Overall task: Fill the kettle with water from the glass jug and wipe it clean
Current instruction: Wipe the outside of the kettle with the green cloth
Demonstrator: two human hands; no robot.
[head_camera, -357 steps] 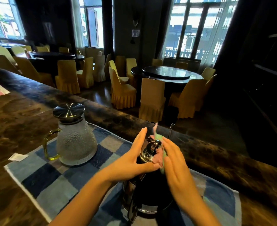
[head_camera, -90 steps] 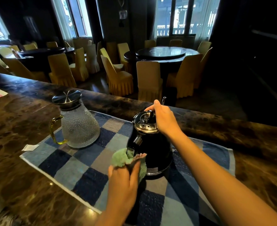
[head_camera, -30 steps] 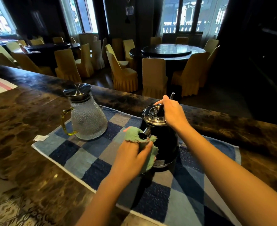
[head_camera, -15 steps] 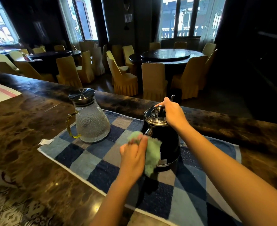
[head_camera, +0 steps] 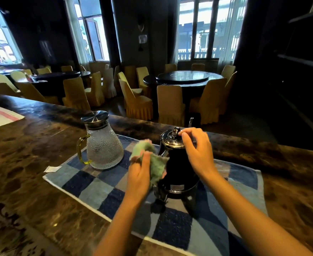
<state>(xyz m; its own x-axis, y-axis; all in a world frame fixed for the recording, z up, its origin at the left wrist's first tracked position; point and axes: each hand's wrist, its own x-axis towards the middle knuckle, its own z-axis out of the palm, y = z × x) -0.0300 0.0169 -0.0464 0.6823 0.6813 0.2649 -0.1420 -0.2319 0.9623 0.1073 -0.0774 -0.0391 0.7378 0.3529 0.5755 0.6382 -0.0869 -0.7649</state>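
Okay: glass jug (head_camera: 104,145), steel lid on, stands on the checked mat (head_camera: 89,183) just left of the kettle (head_camera: 179,169); water level unreadable through the dimpled glass. Kettle lidded, contents hidden. It has a black body and a shiny perforated lid, and stands upright on the mat on the brown surface (head_camera: 32,163). My left hand (head_camera: 140,174) grips a green cloth (head_camera: 152,159) against its side. My right hand (head_camera: 198,150) has its grip pinched on the kettle's lid knob.

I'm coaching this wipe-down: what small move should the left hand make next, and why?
Probably drag the crumpled green cloth down the side of the black steel-lidded kettle: the left hand holds it there, and the right hand pinches the lid knob, which looks to steady the kettle.
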